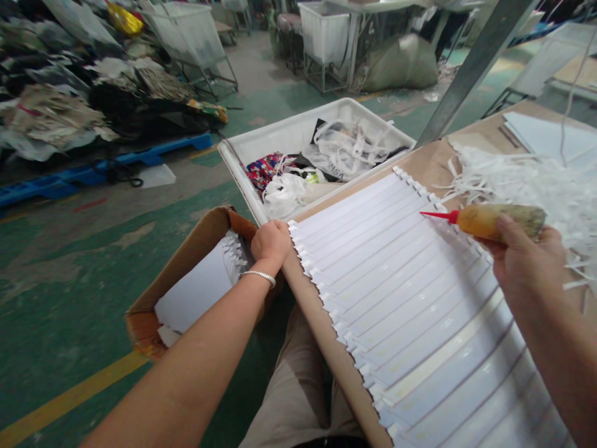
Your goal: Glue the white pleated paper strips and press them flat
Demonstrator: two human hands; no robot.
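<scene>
White paper pieces with notched ends (373, 267) lie overlapped in a long row, each showing a narrow strip with glossy spots. My right hand (527, 249) is closed around a yellowish glue bottle (497, 219), its thin red nozzle (438, 216) pointing left above the row's far right part. My left hand (271, 242), wearing a silver bracelet, rests at the table's left edge beside the far left corner of the row. Its fingers are curled, and whatever they grip is hidden.
A cardboard box (181, 267) with more white pieces stands on the floor at left. Beyond the table (321, 323) is a white bin (237, 155) of plastic scraps. White paper strips (522, 180) heap at right, near a slanted metal post (471, 74).
</scene>
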